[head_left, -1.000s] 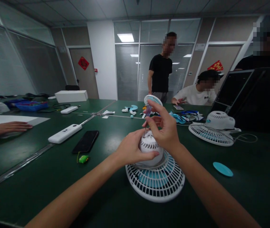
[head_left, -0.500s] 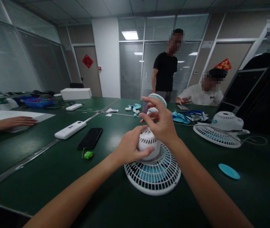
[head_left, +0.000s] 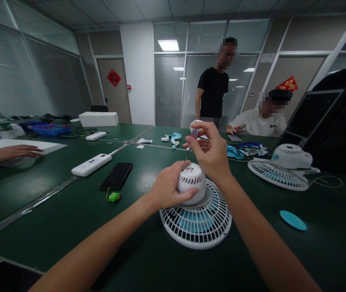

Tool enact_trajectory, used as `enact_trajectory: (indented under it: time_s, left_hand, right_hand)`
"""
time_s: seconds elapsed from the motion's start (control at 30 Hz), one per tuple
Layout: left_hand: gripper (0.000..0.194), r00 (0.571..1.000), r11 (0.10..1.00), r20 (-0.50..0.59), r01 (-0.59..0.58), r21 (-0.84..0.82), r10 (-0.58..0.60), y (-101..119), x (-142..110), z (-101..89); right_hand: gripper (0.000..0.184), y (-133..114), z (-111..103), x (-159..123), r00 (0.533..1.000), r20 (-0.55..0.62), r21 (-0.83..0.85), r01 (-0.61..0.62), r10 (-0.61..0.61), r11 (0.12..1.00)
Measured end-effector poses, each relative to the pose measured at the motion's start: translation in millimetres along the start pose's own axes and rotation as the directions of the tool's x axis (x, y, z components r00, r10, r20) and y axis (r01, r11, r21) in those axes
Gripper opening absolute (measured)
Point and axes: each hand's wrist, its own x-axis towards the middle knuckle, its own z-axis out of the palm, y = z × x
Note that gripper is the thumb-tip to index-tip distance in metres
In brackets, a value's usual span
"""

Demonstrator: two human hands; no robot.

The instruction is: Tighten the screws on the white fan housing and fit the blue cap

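Observation:
In front of me a white fan head (head_left: 195, 235) lies grille-down on the green table, its blue blades showing through the bars and its rounded motor housing on top. My left hand (head_left: 171, 184) is wrapped round the left side of that housing, thumb across its front. A screwdriver (head_left: 195, 133) with a clear purplish handle is pinched in the fingers of my right hand (head_left: 211, 148). Its thin shaft slants down to the left, and the tip is at the top of the housing beside my left fingers; the exact contact point is hidden.
A second fan head (head_left: 291, 156) lies to the right, near a blue disc (head_left: 293, 220). On the left are a black phone (head_left: 116, 176), a white power strip (head_left: 91, 164) and a co-worker's hand (head_left: 17, 153). A dark monitor (head_left: 310, 115) stands at the right; other people are behind the table.
My right hand has shifted slightly right and down, and the screwdriver has gone from nearly upright to tilted, its handle leaning right. My left hand stays on the fan housing.

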Motion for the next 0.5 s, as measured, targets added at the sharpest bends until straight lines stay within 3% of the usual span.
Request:
enact_trajectory:
  time_s: [0.2,0.37,0.5]
  left_hand:
    - [0.065,1.000,1.000,-0.001,-0.003,0.004,0.003,1.5,0.1,0.0]
    - [0.061,0.999,0.999,-0.020,-0.035,0.015,0.035,-0.2,0.1,2.4]
    - [0.057,0.998,0.998,-0.026,-0.050,0.032,0.051,-1.9,0.0,4.0]
  right_hand:
    - [0.025,3.7,2.0,-2.0,0.998,0.067,0.144,0.006,-0.016,0.990]
    - [0.029,1.8,5.5,-3.1,0.999,0.021,0.051,0.045,-0.046,0.998]
    - [0.037,-0.8,7.8,-4.4,0.992,0.109,0.044,0.052,-0.056,0.998]
